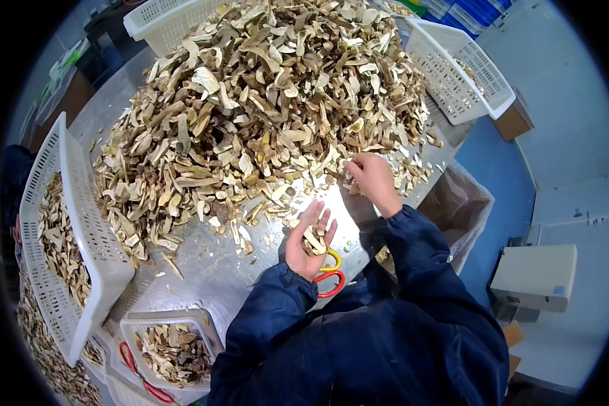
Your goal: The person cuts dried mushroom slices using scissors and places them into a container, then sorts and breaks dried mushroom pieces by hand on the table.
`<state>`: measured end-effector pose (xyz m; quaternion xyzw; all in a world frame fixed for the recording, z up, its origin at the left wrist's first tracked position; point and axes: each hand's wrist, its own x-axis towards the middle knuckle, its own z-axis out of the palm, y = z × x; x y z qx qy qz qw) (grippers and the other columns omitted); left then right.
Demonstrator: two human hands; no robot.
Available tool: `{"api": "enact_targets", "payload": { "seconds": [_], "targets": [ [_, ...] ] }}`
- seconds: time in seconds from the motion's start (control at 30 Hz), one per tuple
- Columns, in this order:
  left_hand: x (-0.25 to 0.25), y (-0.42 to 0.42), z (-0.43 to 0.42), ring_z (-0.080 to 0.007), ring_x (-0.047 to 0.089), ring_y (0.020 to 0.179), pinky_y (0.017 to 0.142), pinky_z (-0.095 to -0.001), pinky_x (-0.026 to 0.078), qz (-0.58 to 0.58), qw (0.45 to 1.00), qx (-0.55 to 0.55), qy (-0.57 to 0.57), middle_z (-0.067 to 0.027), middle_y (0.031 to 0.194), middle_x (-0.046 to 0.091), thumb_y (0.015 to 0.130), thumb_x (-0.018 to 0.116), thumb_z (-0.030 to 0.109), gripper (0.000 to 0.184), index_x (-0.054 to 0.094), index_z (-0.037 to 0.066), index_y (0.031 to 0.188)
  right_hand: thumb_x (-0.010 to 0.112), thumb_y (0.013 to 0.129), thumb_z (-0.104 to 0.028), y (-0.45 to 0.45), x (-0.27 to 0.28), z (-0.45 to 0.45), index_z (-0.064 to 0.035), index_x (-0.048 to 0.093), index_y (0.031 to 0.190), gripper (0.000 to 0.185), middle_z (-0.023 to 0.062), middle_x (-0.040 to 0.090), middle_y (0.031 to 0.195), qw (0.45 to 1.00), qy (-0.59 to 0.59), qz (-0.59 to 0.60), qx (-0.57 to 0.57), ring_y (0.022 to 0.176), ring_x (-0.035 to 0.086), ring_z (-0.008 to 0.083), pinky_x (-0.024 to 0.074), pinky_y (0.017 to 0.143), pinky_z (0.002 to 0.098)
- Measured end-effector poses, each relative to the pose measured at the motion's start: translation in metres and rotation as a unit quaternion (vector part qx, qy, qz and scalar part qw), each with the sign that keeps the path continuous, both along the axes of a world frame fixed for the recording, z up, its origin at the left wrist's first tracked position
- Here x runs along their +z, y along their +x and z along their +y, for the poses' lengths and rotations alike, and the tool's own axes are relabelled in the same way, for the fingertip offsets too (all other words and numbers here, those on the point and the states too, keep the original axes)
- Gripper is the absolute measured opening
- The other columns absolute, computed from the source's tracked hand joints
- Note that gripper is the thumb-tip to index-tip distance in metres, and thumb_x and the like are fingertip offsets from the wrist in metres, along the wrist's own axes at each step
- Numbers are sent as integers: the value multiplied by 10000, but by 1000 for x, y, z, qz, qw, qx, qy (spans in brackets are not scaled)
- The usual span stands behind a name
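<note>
A large heap of dried mushroom slices (pixel 271 101) covers much of the metal table. My left hand (pixel 303 247), palm up with its fingers curled, cradles several mushroom slices (pixel 314 241). At the heap's near edge, my right hand (pixel 373 177) is closed, thumb and fingers pressed together; what they pinch, if anything, is hidden. Scissors with one yellow and one red handle loop (pixel 331 283) lie by my left wrist, their blades out of sight under it.
White perforated baskets stand at the left (pixel 98 250), the back, and the right (pixel 453 71), with slices inside the left and right ones. A small tub of slices (pixel 208 338) and red-handled scissors (pixel 130 357) are at lower left. A lined bin (pixel 463 203) stands right of the table.
</note>
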<state>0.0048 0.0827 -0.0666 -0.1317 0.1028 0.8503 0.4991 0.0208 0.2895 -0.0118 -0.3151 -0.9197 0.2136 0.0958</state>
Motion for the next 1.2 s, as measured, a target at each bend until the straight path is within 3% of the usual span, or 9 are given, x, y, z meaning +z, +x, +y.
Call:
{"api": "enact_targets", "payload": {
  "seconds": [0.13, 0.27, 0.4, 0.57, 0.67, 0.77, 1.03, 1.1, 1.2],
  "targets": [
    [-4, -1, -1, -176, 519, 1092, 995, -378, 396, -10, 1000, 5, 6, -33, 1205, 536, 916, 485, 181, 409, 437, 85, 1310, 627, 759, -283, -15, -23, -2, -7, 642, 722, 279, 170, 618, 730, 990, 139, 6, -6, 685, 604, 333, 478, 621, 449],
    [8, -2, 0, -185, 447, 1198, 1035, -379, 355, 7, 1000, 6, 3, -50, 1286, 482, 931, 471, 213, 433, 406, 96, 1343, 603, 769, -224, -4, 1, -8, -6, 644, 748, 223, 149, 630, 686, 999, -47, -9, -7, 680, 634, 288, 474, 586, 392],
    [12, -3, 1, -204, 390, 1259, 1059, -385, 325, 16, 1000, 11, 17, -46, 1362, 410, 941, 455, 237, 448, 379, 123, 1368, 630, 779, -169, 11, 21, -14, -22, 682, 869, 181, 145, 620, 653, 961, -242, 21, 132, 593, 607, 247, 448, 541, 317],
    [-2, -1, 0, -214, 508, 1110, 968, -384, 420, -12, 1000, 7, 15, -56, 1184, 536, 925, 486, 192, 374, 449, 100, 1285, 609, 800, -167, -15, -9, 2, -34, 621, 1002, 242, 165, 647, 781, 990, 101, 60, 84, 712, 626, 327, 480, 612, 380],
    [-1, -1, -2, -197, 564, 923, 842, -357, 484, -42, 999, 7, -5, -62, 1007, 570, 914, 510, 163, 308, 492, 62, 1205, 594, 799, -153, -16, -23, 2, -62, 616, 989, 212, 157, 649, 784, 988, 140, -14, 69, 733, 625, 345, 492, 632, 401],
    [-8, 0, -2, -191, 563, 924, 830, -345, 483, -32, 999, 7, 10, -62, 1011, 571, 916, 508, 169, 288, 504, 64, 1185, 600, 789, -171, 0, -15, -5, -90, 628, 947, 180, 151, 632, 732, 996, 51, 11, 66, 702, 619, 344, 485, 603, 433],
    [7, -1, 0, -195, 454, 1184, 1008, -376, 387, 34, 999, 0, -7, -57, 1300, 459, 951, 455, 218, 438, 383, 132, 1375, 608, 832, -273, 29, 20, -31, -78, 686, 900, 221, 172, 603, 640, 996, -47, 67, 46, 587, 605, 318, 461, 549, 385],
    [10, 0, 3, -202, 412, 1239, 1044, -388, 349, 44, 999, 18, 15, -62, 1362, 410, 960, 437, 231, 440, 370, 139, 1385, 611, 821, -269, 36, 41, -46, -79, 692, 893, 218, 143, 564, 547, 982, -92, 29, 161, 495, 569, 292, 438, 498, 352],
    [11, -2, 2, -218, 363, 1289, 1069, -409, 306, 43, 999, 11, -15, -45, 1399, 374, 966, 420, 252, 449, 352, 160, 1400, 627, 792, -279, 30, 32, -41, -87, 689, 894, 227, 144, 590, 583, 991, -85, 38, 96, 536, 595, 291, 456, 522, 361]
  ]
}}
